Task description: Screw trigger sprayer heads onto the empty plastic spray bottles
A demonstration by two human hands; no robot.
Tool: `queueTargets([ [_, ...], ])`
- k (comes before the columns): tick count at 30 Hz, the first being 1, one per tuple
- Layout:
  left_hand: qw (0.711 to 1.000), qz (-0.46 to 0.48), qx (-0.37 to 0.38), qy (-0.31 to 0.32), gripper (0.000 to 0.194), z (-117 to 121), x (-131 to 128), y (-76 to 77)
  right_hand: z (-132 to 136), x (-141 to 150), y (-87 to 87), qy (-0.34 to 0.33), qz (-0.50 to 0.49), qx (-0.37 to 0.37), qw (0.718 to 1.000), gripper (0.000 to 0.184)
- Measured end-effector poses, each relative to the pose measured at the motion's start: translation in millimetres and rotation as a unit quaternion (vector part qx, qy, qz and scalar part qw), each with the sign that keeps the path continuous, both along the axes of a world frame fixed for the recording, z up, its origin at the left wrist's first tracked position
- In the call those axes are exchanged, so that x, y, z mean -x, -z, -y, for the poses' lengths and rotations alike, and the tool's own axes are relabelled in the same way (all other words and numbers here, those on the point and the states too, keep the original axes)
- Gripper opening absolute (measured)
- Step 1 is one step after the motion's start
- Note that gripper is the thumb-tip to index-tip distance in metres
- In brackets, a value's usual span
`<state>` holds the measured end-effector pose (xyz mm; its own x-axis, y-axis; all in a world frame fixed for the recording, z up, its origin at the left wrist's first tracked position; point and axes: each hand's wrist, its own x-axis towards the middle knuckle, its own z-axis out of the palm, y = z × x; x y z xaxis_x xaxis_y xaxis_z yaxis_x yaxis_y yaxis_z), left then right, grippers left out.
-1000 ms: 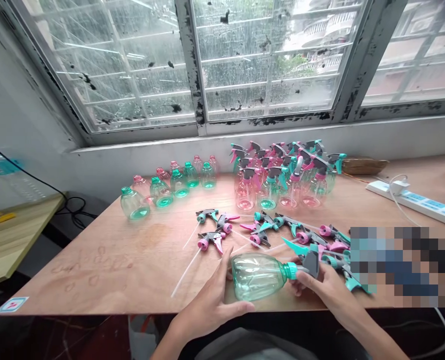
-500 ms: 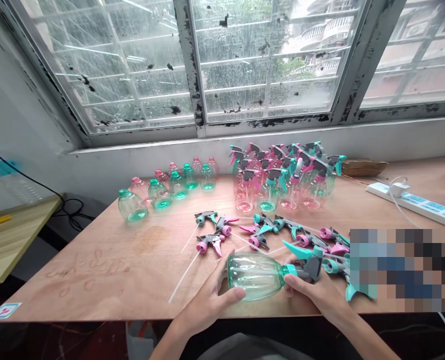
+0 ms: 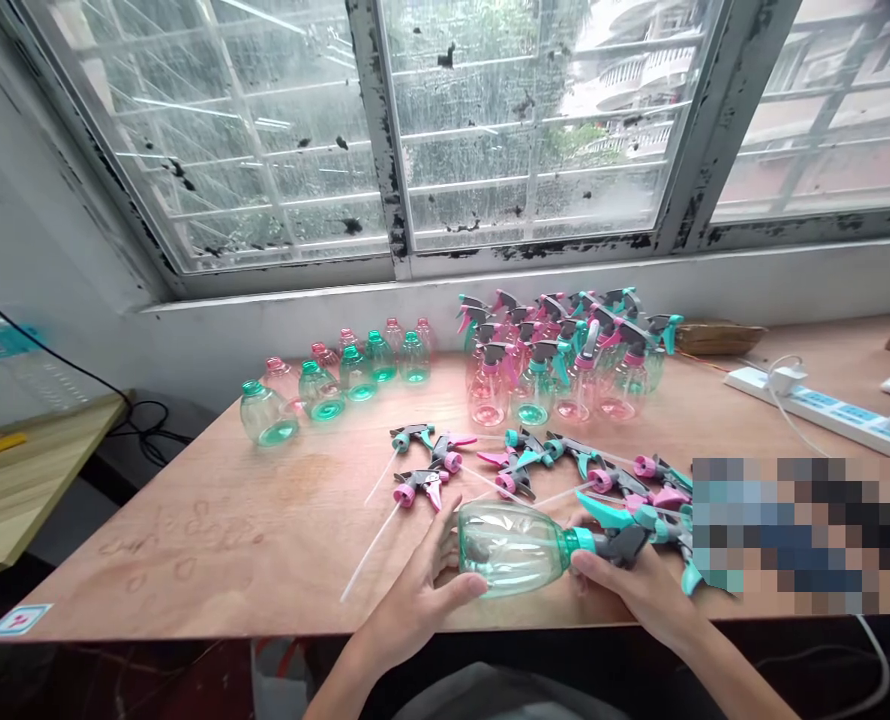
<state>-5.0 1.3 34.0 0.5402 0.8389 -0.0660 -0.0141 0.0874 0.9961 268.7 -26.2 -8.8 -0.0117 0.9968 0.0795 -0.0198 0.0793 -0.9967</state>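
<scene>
Showing: two bare hands joining a trigger head to a bottle, lower centre of the frame.
Change: compared with a second ago, the teal collar now sits tight against the bottle neck and the head has turned, its teal lever pointing up and left; judged, the screwing-on is near its end.
Left hand (image 3: pixel 415 600): fingers clasped round the base of the green bottle (image 3: pixel 512 548), thumb under, steadying it.
Right hand (image 3: pixel 632 590): fingers closed on the trigger head (image 3: pixel 616 535) at the collar.
Bottle: clear green plastic, lying on its side just above the near edge of the table (image 3: pixel 212 530), neck to the right; dip tube faintly visible inside.
Loose heads (image 3: pixel 520 465): grey with pink or teal parts, white tubes trailing, scattered mid-frame just beyond the hands.
Open bottles (image 3: pixel 325 385): pink and green, centre-left, upright.
Finished sprayers (image 3: pixel 565 360): clustered centre-right under the window (image 3: pixel 490 120).
Power strip (image 3: pixel 827 412): right edge.
</scene>
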Motion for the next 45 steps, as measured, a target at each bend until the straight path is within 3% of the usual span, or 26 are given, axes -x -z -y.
queueTargets([
  [6,0.999,-0.025,-0.027,0.005,0.080,-3,3,1.5,2,0,-1.4,-0.001,0.042,-0.003,0.999,0.039],
  [13,0.998,-0.032,-0.042,0.016,0.089,1,4,2.0,0,-1,-3.3,0.016,0.067,-0.017,0.997,0.044],
  [17,0.994,-0.047,-0.096,0.009,0.089,0,4,4.3,0,-3,-2.5,0.020,0.000,-0.008,1.000,0.038],
  [20,0.997,-0.021,-0.072,0.038,0.084,-1,5,6.0,0,-4,-0.4,0.018,-0.004,-0.007,1.000,0.038],
  [24,0.998,0.004,-0.048,0.034,0.100,0,4,4.8,2,-4,3.7,0.011,0.031,-0.009,0.999,0.042],
  [34,0.999,0.030,-0.031,-0.001,0.098,2,0,1.3,5,0,-2.5,0.009,0.091,-0.024,0.995,0.041],
  [40,0.998,0.021,-0.053,0.017,0.100,3,0,8.9,3,1,-0.6,0.016,0.048,-0.010,0.999,0.043],
  [45,0.999,0.016,-0.037,0.006,0.120,2,-1,10.3,5,3,2.1,0.024,0.087,-0.022,0.996,0.041],
])
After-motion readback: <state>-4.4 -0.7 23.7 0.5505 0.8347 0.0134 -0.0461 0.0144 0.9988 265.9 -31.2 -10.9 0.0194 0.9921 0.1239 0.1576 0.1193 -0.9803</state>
